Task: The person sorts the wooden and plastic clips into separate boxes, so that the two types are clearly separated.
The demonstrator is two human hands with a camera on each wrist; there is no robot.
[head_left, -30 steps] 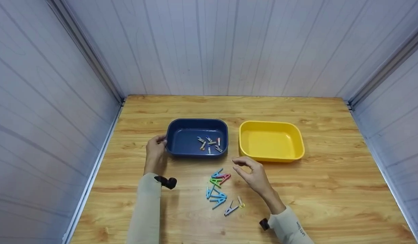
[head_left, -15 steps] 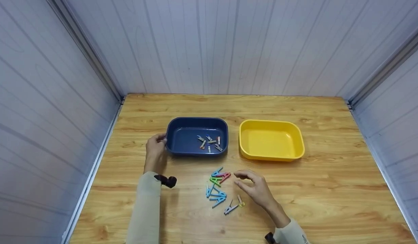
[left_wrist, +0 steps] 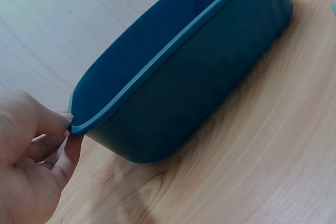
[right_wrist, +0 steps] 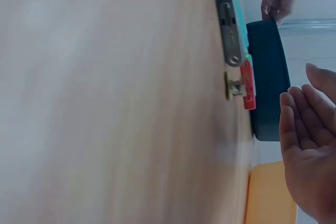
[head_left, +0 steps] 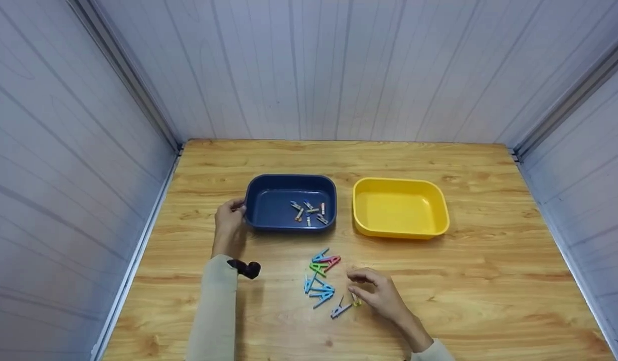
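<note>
My left hand (head_left: 227, 220) pinches the left end of a dark blue bin (head_left: 271, 204), thumb and fingers on its rim (left_wrist: 79, 128). Inside the bin lie several small wooden clothespins (head_left: 309, 211), toward its right side. My right hand (head_left: 383, 297) hovers over the table with thumb and fingers apart, holding nothing. Just under its thumb is a small clothespin with a yellow end (head_left: 357, 303), partly covered in the head view. Beside that lies a greyish-lilac clothespin (head_left: 341, 310). Farther left, plastic clothespins form a loose cluster: blue ones (head_left: 322, 287), a green one (head_left: 318, 267) and a red one (head_left: 332, 261).
A yellow bin (head_left: 399, 208) with nothing in it stands to the right of the blue one. The wooden table (head_left: 489, 281) is bounded by a pale panel wall (head_left: 319, 70) at the back and by walls at both sides.
My right hand has moved from near the yellow bin's front edge toward me, down to the small yellow-ended clothespin. The left hand has stayed at the blue bin's rim.
</note>
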